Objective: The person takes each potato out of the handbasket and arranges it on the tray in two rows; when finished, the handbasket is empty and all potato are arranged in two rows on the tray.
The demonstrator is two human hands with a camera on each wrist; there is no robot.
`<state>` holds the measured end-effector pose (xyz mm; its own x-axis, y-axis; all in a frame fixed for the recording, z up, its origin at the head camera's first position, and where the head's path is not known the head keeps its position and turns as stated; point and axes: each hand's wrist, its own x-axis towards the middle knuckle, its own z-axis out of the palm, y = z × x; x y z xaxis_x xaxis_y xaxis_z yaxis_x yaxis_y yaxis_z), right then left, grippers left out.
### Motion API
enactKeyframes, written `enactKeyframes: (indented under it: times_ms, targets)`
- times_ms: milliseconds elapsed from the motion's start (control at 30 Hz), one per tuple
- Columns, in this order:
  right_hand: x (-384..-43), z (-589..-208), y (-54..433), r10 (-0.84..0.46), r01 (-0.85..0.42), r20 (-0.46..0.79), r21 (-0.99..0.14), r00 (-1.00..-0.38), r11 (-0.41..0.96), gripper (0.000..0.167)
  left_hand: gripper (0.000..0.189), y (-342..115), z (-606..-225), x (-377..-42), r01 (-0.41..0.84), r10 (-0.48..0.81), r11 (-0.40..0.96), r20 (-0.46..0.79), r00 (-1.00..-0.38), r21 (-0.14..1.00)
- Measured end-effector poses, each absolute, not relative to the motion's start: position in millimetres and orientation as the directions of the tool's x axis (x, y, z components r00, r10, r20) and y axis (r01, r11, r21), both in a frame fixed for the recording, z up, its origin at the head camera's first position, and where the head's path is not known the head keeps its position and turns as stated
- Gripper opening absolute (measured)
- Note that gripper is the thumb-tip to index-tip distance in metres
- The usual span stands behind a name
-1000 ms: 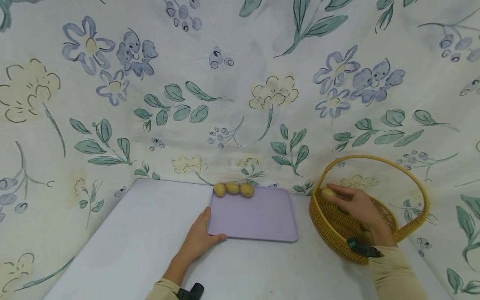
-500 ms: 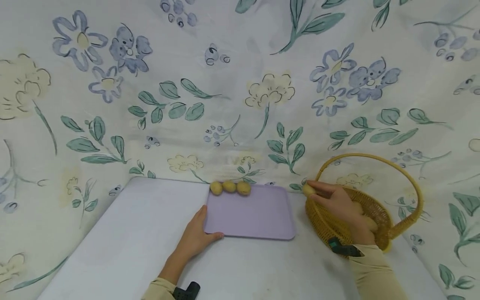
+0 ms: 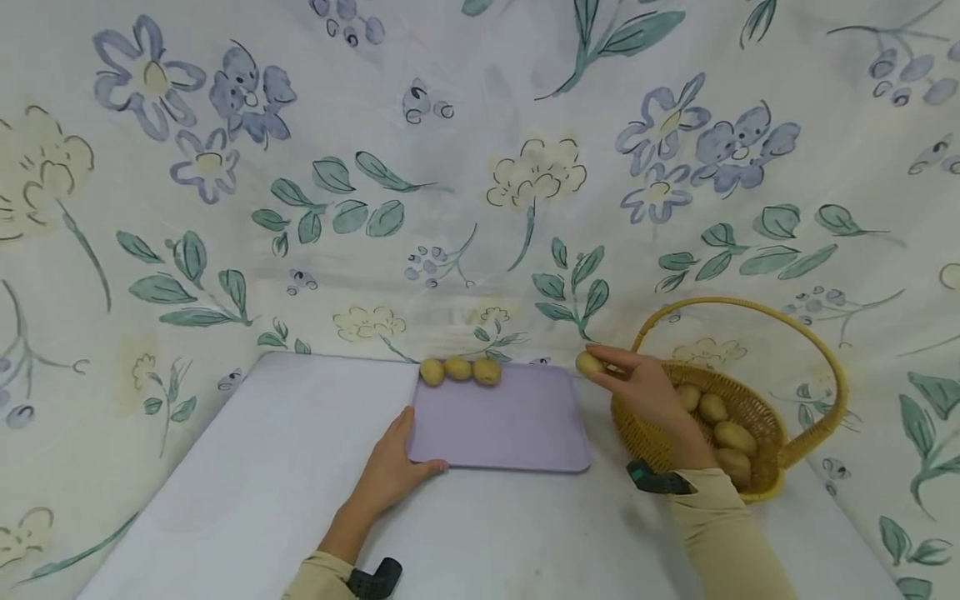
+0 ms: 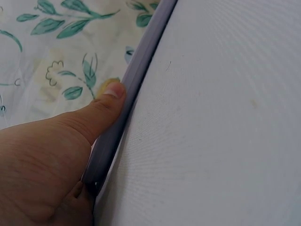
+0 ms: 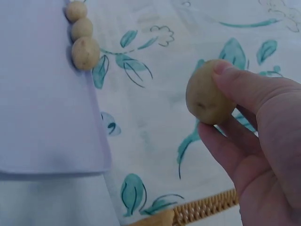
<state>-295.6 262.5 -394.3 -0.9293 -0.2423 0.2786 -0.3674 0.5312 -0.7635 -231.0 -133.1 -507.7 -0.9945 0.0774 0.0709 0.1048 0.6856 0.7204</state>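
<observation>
Your right hand point(image 3: 651, 390) pinches a potato point(image 3: 588, 363) between the lilac tray point(image 3: 510, 421) and the wicker basket point(image 3: 636, 437) on the right. Your left hand point(image 3: 388, 477), thumb spread wide from the fingers, touches the tray's near left corner. Three potatoes point(image 3: 458, 369) line its far edge.

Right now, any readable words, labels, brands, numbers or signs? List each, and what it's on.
None readable.
Purple tray, held potato, basket: no lettering shows.
Floral backdrop: printed plants, no legible text.
Dark wrist devices: any marking too small to read.
</observation>
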Motion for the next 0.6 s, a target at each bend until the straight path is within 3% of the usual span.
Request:
enactKeyframes:
  times_ms: [333,600]
  targets:
    - [-312.4,-403.6,229.3,-0.257,-0.423,0.339,-0.776,-0.905,0.467,0.047,0.120,-135.9,-508.3,-233.2,0.110,0.082,0.690,0.074,-0.994,0.715]
    - [-321.6,-417.6,219.0,-0.214,-0.375,0.309,-0.786,-0.927,0.492,0.047,0.119,-133.6,-509.3,-232.3,0.114,0.084,0.679,0.078,-0.993,0.725]
